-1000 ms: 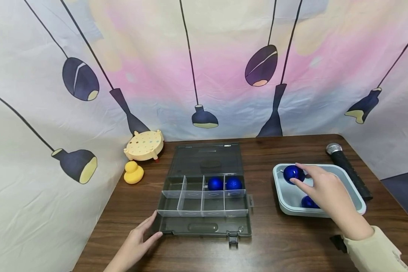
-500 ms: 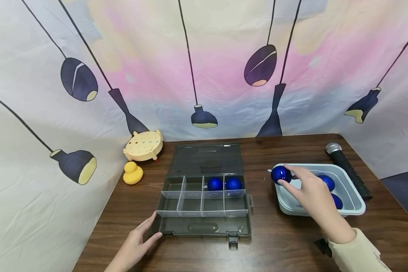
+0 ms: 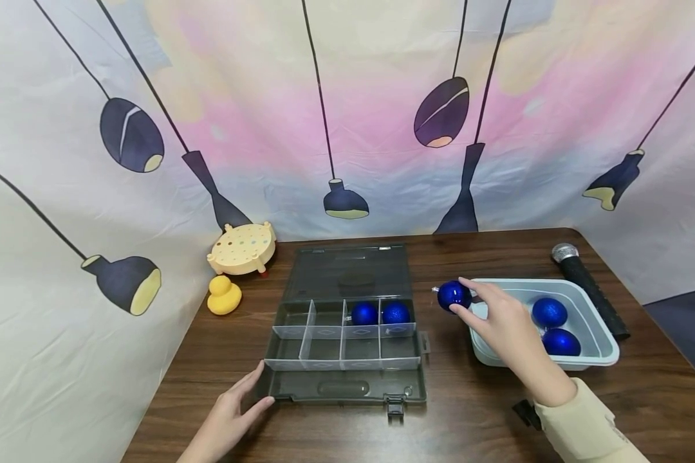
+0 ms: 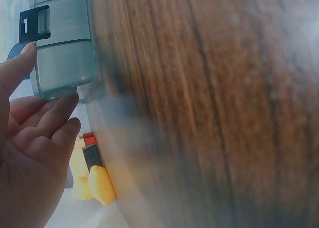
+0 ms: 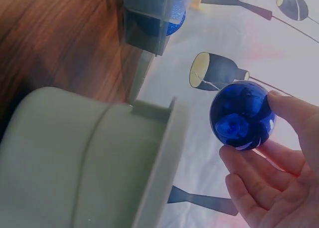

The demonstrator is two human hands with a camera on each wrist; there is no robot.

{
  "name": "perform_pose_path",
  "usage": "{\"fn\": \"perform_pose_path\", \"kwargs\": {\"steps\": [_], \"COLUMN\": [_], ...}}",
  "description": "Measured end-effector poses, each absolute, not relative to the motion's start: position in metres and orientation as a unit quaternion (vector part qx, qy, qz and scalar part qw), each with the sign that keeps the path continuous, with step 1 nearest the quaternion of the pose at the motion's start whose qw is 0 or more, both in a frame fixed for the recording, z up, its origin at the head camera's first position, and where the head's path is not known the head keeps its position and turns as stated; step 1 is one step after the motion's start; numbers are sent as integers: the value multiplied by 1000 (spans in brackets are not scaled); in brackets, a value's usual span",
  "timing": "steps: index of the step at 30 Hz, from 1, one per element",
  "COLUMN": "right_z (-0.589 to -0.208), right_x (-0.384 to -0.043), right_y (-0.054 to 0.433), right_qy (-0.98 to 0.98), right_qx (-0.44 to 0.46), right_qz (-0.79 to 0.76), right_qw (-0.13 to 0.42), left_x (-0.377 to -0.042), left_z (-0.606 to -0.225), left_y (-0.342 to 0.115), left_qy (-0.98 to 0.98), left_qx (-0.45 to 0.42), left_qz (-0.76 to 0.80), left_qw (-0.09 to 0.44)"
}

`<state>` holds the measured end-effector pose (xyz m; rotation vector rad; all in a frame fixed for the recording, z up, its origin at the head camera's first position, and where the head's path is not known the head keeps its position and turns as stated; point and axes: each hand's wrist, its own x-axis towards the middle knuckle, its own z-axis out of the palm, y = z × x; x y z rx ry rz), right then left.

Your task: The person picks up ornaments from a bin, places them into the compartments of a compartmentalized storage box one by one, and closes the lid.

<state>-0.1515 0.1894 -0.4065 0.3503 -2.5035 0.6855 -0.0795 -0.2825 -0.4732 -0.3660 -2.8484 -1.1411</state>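
We see the glossy blue ball [image 3: 454, 296] held up just beyond the left rim of the pale blue tub [image 3: 533, 281], which sits toward the right edge of the table [image 3: 452, 418]. Our right hand [image 3: 506, 328] has it pinched between thumb and fingertips, the grip only as wide as the ball; the right wrist view shows it clear of the tub. Being round, the ball has no long axis of its own, but its silver cap [image 3: 435, 289] points left, away from the palm and toward the compartment box [image 3: 301, 389] — the relation we judge any leftward carry to turn on, with nothing of the hand between ball and box. The box stands left of it, lid [image 3: 347, 270] laid back toward the table's back edge, one ball [image 3: 364, 314] and another [image 3: 396, 313] in the two right-hand cells of its back row. Our left hand [image 3: 226, 411], farther from the held ball, touches the box's near left corner with thumb and fingers spread, gripping nothing. Two more balls [image 3: 549, 312] lie in the tub. Farther out, the microphone [image 3: 591, 292] lies along the table's right edge; the duck [image 3: 224, 296] and a round yellow stand [image 3: 242, 249] keep to the back left corner.
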Motion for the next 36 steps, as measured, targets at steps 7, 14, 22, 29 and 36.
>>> {"fn": "perform_pose_path", "kwargs": {"steps": [7, 14, 22, 29, 36], "right_z": [-403, -406, -409, -411, -416], "right_x": [-158, -166, -170, -173, -175], "right_y": [182, 169, 151, 132, 107], "right_qy": [-913, -899, -897, -901, -898], "right_qx": [147, 179, 189, 205, 232], "right_qz": [269, 290, 318, 313, 313], "right_qw": [268, 274, 242, 221, 207], "left_x": [-79, -82, -81, -78, -78], "left_z": [-472, -473, -472, -474, -473], "left_y": [-281, -280, -280, -280, -281], "left_qy": [-923, -919, -920, -917, -919], "left_qx": [-110, -115, -112, -108, -107], "left_qz": [-368, -377, -375, -384, -378], "left_qw": [21, 20, 30, 22, 27]}}
